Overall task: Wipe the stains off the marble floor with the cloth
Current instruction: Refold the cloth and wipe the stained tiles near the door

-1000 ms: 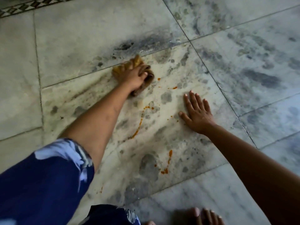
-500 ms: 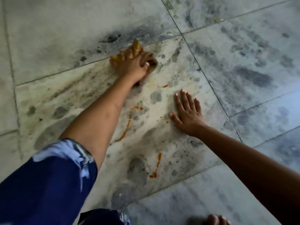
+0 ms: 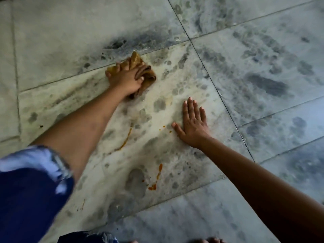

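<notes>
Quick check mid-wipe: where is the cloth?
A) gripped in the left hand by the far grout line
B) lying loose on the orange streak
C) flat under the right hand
A: the left hand grips the cloth, while the right hand lies flat on the marble floor.

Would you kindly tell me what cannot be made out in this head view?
1. Head view: the marble floor under the cloth and the gripping left hand is hidden by them.
2. Floor beneath the flat right hand is covered by it.
3. The blue sleeve is blurred and hides floor below it.
4. Toes are cut off by the bottom edge.
</notes>
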